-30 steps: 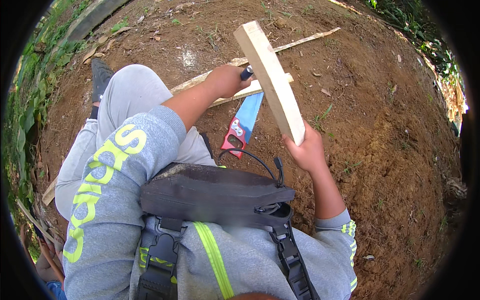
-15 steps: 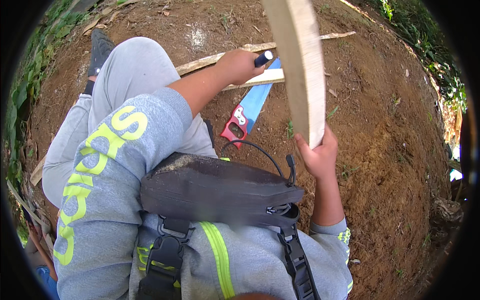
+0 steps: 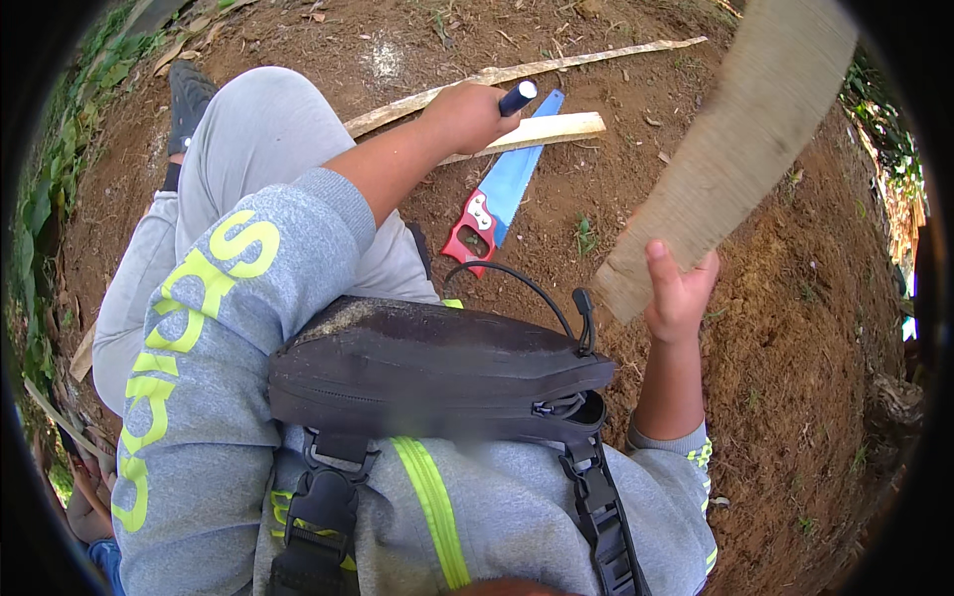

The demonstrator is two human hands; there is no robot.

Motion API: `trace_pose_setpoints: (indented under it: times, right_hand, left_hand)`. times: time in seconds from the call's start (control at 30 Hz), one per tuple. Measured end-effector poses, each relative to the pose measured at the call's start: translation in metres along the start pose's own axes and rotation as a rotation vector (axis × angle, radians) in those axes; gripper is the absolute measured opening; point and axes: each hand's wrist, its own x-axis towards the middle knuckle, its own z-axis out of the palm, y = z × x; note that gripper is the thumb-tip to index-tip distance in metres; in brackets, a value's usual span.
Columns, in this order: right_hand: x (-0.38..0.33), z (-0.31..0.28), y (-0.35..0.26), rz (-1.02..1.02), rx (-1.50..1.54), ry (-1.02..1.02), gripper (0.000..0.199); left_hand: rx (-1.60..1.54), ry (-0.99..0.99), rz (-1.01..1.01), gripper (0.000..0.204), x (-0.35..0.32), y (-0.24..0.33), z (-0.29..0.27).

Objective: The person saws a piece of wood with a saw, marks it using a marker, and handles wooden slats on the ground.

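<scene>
My left hand (image 3: 465,121) is closed around a dark blue, rod-like thing (image 3: 517,97) with a pale round end; the rest of it is hidden in my fist. My right hand (image 3: 682,290) grips the lower end of a wooden plank (image 3: 740,134), thumb on its broad face. The plank slants up and away to the right, its far end running out of view. Between my hands, a handsaw (image 3: 507,189) with a blue blade and red handle lies on the soil. Across its blade rests a pale wooden strip (image 3: 561,129), partly behind my left hand.
A long, thin wooden strip (image 3: 566,63) lies farther off on the brown soil (image 3: 795,298). Sawdust (image 3: 384,60) is scattered near my bent left knee (image 3: 273,109). A black bag (image 3: 437,368) is strapped across my chest. Green plants (image 3: 45,189) border the left side.
The plank has swung to the right and turned, so its broad face now shows. My right hand has moved slightly right with it. The left hand has hardly moved.
</scene>
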Motion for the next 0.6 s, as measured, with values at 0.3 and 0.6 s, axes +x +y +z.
trace_pose_setpoints:
  times: [0.3,0.6]
  right_hand:
    - [0.003,0.017,-0.005,0.096,-0.164,-0.054,0.038]
    - [-0.018,0.021,0.031,0.339,-0.280,-0.096,0.049]
  left_hand:
    - [0.130,-0.041,-0.019,0.042,-0.002,-0.013,0.011]
    - [0.128,-0.010,0.108,0.041,-0.004,0.021,-0.012]
